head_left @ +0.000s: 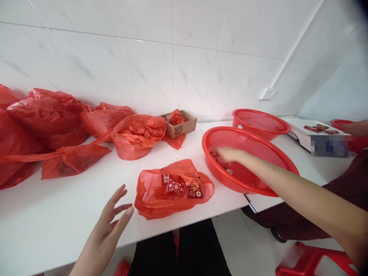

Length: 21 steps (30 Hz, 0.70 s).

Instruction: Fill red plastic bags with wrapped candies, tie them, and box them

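An open red plastic bag (155,205) lies on the white table with a few small wrapped packets (176,187) inside. Just left of it, my left hand (110,222) hovers with fingers apart and nothing in them. My right hand (225,154) reaches into the nearer red perforated basket (250,186), low at its left side, among small wrapped packets (228,170). Its fingertips are partly hidden there, so what they hold is too small to make out.
Filled red bags (54,119) line the wall at left. A cardboard box (184,127) stands at the back. Behind the near basket is another red basket (260,119). At right are a scale (304,136) with packets, a person's hand (358,127) and a red stool (313,260).
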Tool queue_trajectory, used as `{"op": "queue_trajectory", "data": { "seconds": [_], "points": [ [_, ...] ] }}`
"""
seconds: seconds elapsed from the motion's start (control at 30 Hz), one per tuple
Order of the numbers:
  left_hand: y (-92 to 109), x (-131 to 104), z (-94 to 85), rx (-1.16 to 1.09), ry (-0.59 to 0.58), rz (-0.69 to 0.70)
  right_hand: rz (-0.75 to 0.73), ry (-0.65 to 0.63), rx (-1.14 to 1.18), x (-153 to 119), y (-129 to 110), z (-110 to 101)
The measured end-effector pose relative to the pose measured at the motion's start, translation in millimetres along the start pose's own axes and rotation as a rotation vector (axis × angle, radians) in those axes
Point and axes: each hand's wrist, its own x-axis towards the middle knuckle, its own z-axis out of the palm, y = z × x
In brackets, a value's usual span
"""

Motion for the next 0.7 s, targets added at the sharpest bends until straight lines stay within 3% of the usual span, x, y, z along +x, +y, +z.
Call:
{"op": "queue_trajectory", "data": {
  "seconds": [0.1, 0.23, 0.47, 0.57, 0.7],
  "points": [
    [-5, 2, -1.9, -0.013, 0.018, 0.005, 0.056, -0.218, -0.030, 11, 5, -12],
    [-11, 7, -3.6, 0.002, 0.022, 0.001, 0.115, -0.318, -0.070, 1, 13, -4],
    [-6, 4, 3.3, 0.005, 0.010, 0.024, 0.061, -0.363, 0.064, -6, 15, 18],
    [-12, 4, 1.9, 0.002, 0.009, 0.024, 0.090, -0.361, 0.126, 0, 27, 10],
    [-19, 9, -3.8, -0.010, 0.045, 0.035, 0.044, -0.200, 0.275, -9, 27, -22]
  ]
}}
